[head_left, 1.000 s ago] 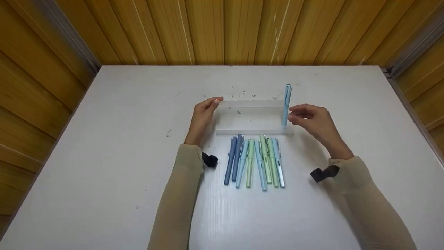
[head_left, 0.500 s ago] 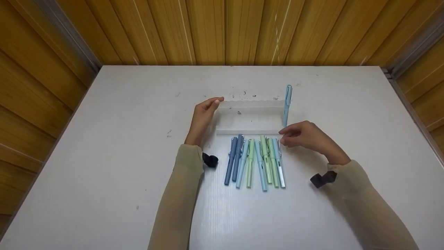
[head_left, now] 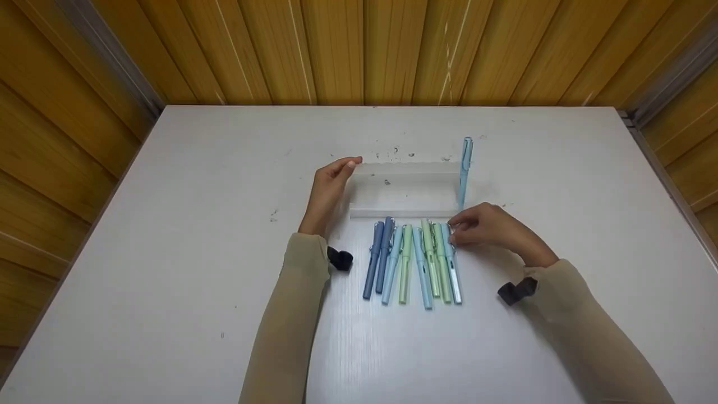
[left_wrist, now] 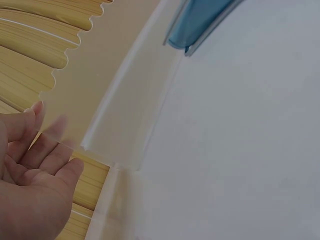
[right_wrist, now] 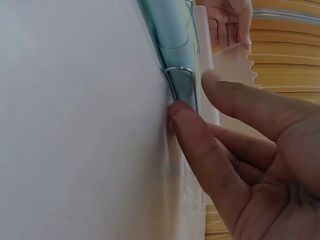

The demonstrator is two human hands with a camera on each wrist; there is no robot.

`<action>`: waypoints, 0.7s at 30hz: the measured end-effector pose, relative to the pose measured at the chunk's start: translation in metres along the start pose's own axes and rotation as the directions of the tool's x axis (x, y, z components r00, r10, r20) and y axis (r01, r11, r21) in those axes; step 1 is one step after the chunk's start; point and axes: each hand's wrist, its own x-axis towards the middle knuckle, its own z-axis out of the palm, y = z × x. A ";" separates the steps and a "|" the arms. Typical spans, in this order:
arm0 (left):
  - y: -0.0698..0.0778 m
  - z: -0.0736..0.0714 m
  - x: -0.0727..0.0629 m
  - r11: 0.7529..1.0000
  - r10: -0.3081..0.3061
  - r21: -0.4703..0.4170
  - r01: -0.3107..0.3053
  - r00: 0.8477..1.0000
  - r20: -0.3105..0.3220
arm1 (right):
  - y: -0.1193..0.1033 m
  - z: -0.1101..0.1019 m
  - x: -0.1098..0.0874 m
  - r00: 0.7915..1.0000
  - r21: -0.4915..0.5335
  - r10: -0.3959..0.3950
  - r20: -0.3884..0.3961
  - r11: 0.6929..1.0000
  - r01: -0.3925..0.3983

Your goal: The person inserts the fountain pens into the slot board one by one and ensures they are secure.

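Observation:
My left hand (head_left: 331,188) pinches the left end of a clear plastic pen rack (head_left: 406,168), thumb and fingers at its edge. The rack's scalloped edge shows in the left wrist view. A light blue pen (head_left: 465,168) leans upright at the rack's right end. In front lies a row of pens: two dark blue, the others light blue or green. My right hand (head_left: 485,230) is at the cap end of the rightmost light blue pen (head_left: 452,266). In the right wrist view, one fingertip (right_wrist: 185,112) overlaps this pen's clip, with another finger just beside it.
The white table (head_left: 196,224) carries small dark marks beyond the rack. Yellow wood-look panels (head_left: 387,50) stand along the table's back and sides. A black wrist camera (head_left: 340,258) sits at the left cuff, another camera (head_left: 517,290) at the right.
My right hand has left the upright light blue pen and come down toward me to the rightmost lying pen. The left hand and the rack have stayed in place.

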 end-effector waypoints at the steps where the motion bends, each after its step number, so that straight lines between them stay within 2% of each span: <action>1: 0.000 0.000 0.000 1.000 -0.005 -0.004 0.005 1.000 0.000 | 0.000 0.000 0.000 1.000 -0.002 -0.002 -0.002 1.000 0.002; 11: 0.001 -0.001 0.000 1.000 0.015 0.027 -0.015 1.000 -0.005 | -0.001 0.003 0.003 1.000 0.006 0.015 -0.010 1.000 -0.015; 21: 0.003 -0.001 0.000 1.000 -0.009 0.026 0.010 1.000 -0.011 | -0.005 0.007 0.007 1.000 -0.018 -0.017 -0.012 1.000 0.017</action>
